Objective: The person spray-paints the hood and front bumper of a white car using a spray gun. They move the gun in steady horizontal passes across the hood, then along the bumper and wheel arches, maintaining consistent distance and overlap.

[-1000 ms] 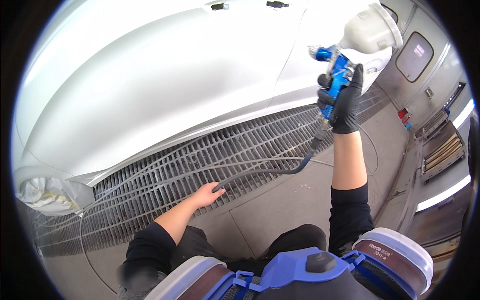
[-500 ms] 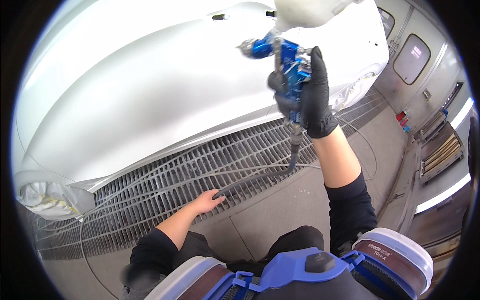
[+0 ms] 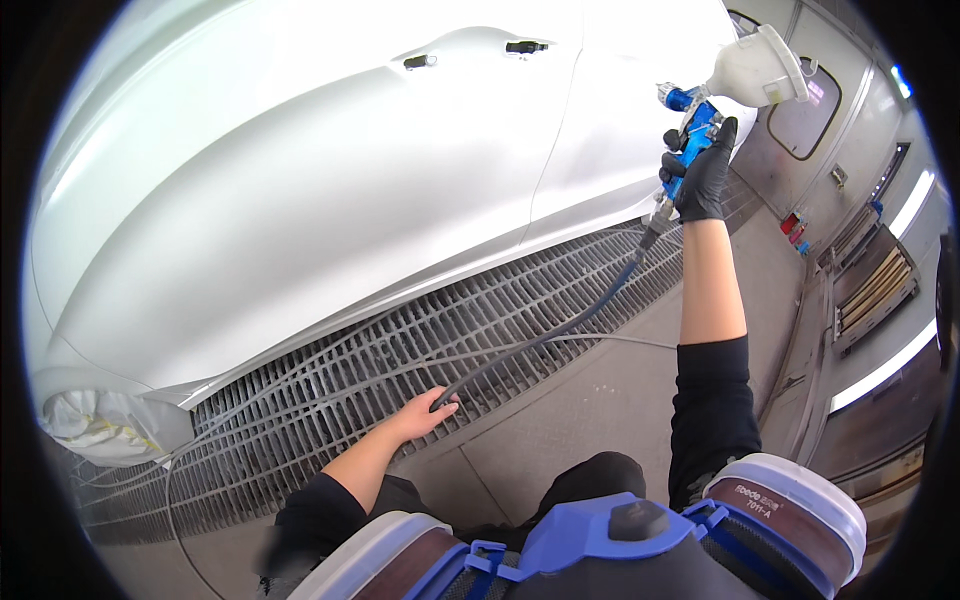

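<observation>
My right hand (image 3: 705,180), in a black glove, is closed on a blue and silver spray gun (image 3: 700,128) with a white cup (image 3: 750,72) on top. The gun is held up at the right, by the far end of a white car's side (image 3: 250,220); whether it touches cannot be told, but it appears apart. A dark hose (image 3: 590,310) hangs from the gun's handle down to my bare left hand (image 3: 428,414), whose fingers are closed round it above the floor grating. The car has two door handle fittings (image 3: 525,47) along its top.
The floor grating (image 3: 340,410) runs under the car's side, crossed by thin grey hoses. A wrapped wheel (image 3: 110,425) is at lower left. At right stand the booth wall with a windowed door (image 3: 800,130) and a rack (image 3: 870,290). My respirator (image 3: 610,530) fills the bottom edge.
The spray gun swung left and nearer half a second ago, and is now back right, farther from me. My left hand and the scene sit a little lower in view.
</observation>
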A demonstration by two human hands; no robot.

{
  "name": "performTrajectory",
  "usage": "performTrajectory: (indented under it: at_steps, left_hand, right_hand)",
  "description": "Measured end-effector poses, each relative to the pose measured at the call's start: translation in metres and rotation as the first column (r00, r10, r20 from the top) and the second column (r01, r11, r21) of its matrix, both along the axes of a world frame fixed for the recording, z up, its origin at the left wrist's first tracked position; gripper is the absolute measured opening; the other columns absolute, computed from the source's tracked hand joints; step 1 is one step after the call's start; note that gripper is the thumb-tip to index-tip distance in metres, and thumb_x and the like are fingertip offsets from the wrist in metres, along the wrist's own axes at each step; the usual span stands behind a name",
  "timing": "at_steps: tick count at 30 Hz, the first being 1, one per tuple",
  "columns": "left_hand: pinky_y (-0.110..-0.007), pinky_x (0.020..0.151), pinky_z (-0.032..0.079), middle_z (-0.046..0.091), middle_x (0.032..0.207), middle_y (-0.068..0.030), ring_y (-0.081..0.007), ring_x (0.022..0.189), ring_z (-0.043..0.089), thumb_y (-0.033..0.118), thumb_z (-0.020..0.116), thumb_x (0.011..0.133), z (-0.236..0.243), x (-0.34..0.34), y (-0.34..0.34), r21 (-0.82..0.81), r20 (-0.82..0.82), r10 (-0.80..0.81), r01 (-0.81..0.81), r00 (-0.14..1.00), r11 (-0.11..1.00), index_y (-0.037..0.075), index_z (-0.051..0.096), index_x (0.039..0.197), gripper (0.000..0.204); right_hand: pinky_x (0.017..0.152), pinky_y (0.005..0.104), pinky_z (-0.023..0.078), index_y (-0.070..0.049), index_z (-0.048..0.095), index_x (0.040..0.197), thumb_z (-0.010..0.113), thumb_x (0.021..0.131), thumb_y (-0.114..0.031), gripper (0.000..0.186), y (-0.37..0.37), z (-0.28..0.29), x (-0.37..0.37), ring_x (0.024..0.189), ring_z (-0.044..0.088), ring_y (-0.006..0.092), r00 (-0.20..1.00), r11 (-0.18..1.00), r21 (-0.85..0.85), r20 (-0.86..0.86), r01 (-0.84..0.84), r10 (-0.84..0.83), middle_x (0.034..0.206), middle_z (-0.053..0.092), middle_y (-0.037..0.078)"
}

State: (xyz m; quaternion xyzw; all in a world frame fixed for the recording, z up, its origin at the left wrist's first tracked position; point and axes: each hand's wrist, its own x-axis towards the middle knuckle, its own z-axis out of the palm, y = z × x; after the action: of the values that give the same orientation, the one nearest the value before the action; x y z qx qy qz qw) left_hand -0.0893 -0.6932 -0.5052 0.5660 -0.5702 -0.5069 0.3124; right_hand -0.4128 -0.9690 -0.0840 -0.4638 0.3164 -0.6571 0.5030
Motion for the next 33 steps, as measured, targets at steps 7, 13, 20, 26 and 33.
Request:
performTrajectory:
  at_steps: [7,13,20,26,33]
  left_hand:
    - [-0.031,0.066,0.045,0.054,0.081,0.0018,-0.0105,0.073,0.051,0.035,0.063,0.105,-0.010,0.002,-0.004,-0.079,0.029,0.024,-0.022,0.999,0.997,0.010,0.064,0.119,0.028]
    - [-0.035,0.068,0.047,0.056,0.081,-0.0028,-0.0145,0.075,0.054,0.038,0.063,0.105,-0.010,0.005,-0.001,-0.040,0.124,-0.021,0.026,0.992,0.999,0.008,0.063,0.112,0.031]
    - [-0.038,0.067,0.049,0.055,0.077,-0.0053,-0.0178,0.074,0.057,0.040,0.063,0.104,-0.017,0.015,0.000,0.060,0.148,-0.085,0.077,0.985,0.995,0.006,0.061,0.105,0.035]
    - [-0.038,0.077,0.050,0.065,0.088,-0.0091,-0.0213,0.083,0.061,0.037,0.064,0.103,-0.010,0.019,0.002,0.145,0.169,-0.164,0.140,0.972,0.979,0.006,0.064,0.113,0.033]
    - [-0.034,0.073,0.048,0.058,0.084,-0.0025,-0.0138,0.081,0.056,0.029,0.064,0.104,-0.009,0.016,0.007,-0.092,0.087,-0.006,0.015,0.996,0.996,0.009,0.063,0.114,0.022]
  right_hand:
    - [0.046,0.0321,0.029,-0.018,0.054,0.121,0.036,0.092,-0.085,0.075,0.014,0.009,0.007,0.046,0.036,0.0136,0.998,0.998,0.004,0.017,-0.062,0.062,0.077,0.057,0.003]
    - [0.041,0.0280,0.030,-0.019,0.054,0.103,0.037,0.094,-0.082,0.066,0.066,0.004,0.040,0.041,0.039,0.0111,0.915,0.915,0.002,-0.001,-0.402,0.402,0.073,0.058,0.003]
    - [0.034,0.0195,0.031,-0.013,0.058,0.103,0.036,0.100,-0.076,0.067,0.127,-0.018,0.100,0.039,0.037,0.0055,0.758,0.755,-0.076,-0.017,-0.651,0.652,0.071,0.057,0.004]
    - [0.032,0.0205,0.032,-0.010,0.058,0.115,0.031,0.099,-0.079,0.076,0.137,-0.014,0.132,0.037,0.041,0.0074,0.511,0.509,-0.043,-0.087,-0.860,0.855,0.076,0.059,0.008]
    - [0.035,0.0199,0.030,-0.016,0.057,0.100,0.042,0.097,-0.077,0.062,0.081,0.029,0.108,0.040,0.042,0.0059,0.883,0.871,-0.168,-0.190,-0.461,0.430,0.070,0.061,0.000]
